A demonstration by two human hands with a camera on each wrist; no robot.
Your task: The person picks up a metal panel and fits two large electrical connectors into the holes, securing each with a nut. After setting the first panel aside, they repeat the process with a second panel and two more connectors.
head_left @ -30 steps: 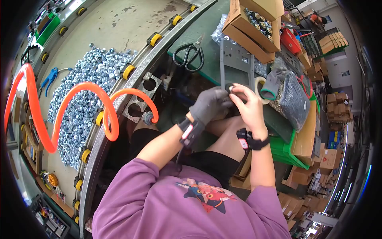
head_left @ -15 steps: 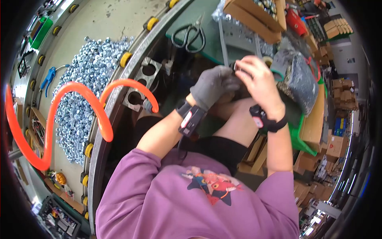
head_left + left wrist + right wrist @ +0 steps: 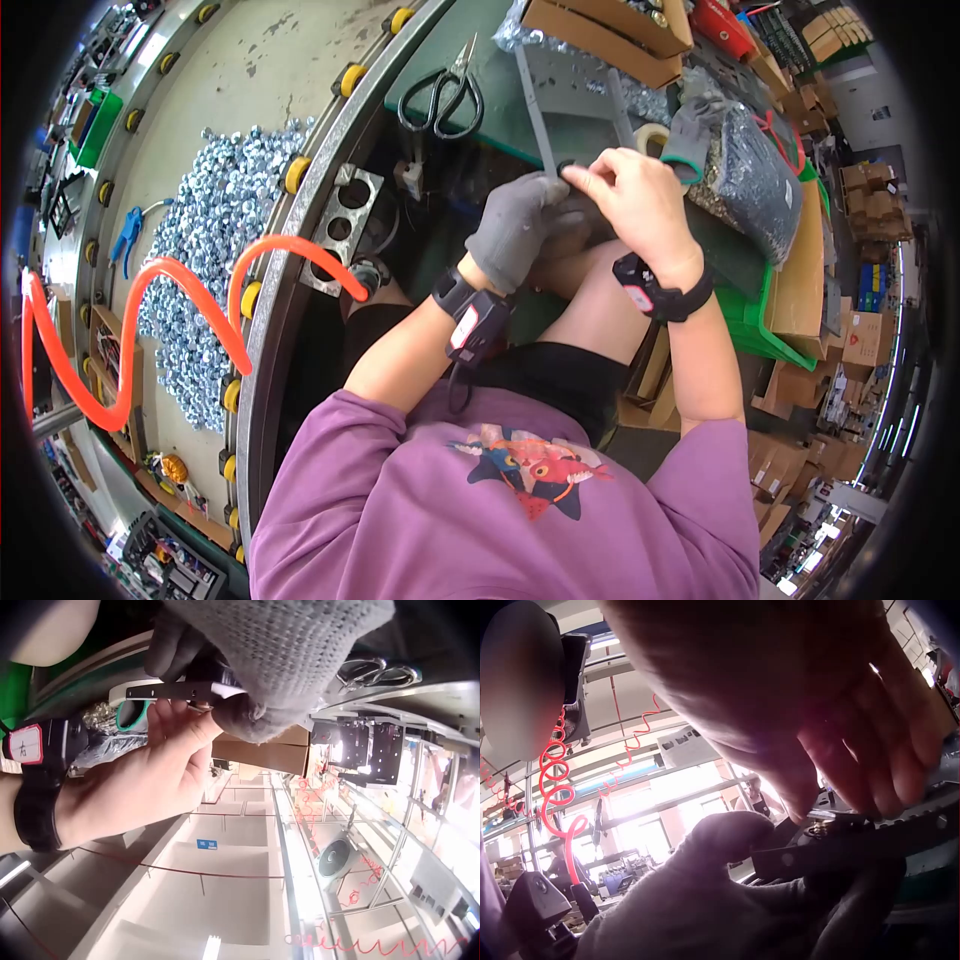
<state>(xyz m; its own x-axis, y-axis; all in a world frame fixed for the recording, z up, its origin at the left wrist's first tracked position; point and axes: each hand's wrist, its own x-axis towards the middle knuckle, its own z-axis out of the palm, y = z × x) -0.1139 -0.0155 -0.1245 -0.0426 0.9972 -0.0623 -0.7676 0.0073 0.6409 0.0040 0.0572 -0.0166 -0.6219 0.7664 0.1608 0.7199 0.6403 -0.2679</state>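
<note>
A grey metal frame [image 3: 541, 112] lies on the green bench top [image 3: 500, 118] with its near end over the edge. My gloved left hand [image 3: 548, 200] grips that near end from below. My bare right hand [image 3: 580, 176] pinches a small metal fastener [image 3: 821, 822] against the frame's dark bar [image 3: 855, 844], right beside the glove. In the left wrist view the grey glove [image 3: 277, 660] wraps the flat bar [image 3: 169, 691], with the right hand's fingers [image 3: 176, 731] under it. The fastener is too small to make out in the head view.
Black scissors [image 3: 440, 95] lie left of the frame. Behind it stand a cardboard box [image 3: 600, 35], a tape roll [image 3: 650, 135] and a bag of dark parts [image 3: 755, 175]. A heap of silver nuts [image 3: 210, 240] and an orange coiled hose [image 3: 150, 290] are at the left.
Both hands stay together at the frame's near end. The right hand's fingers have come down from above the end to pinch at it. The head view has shifted.
</note>
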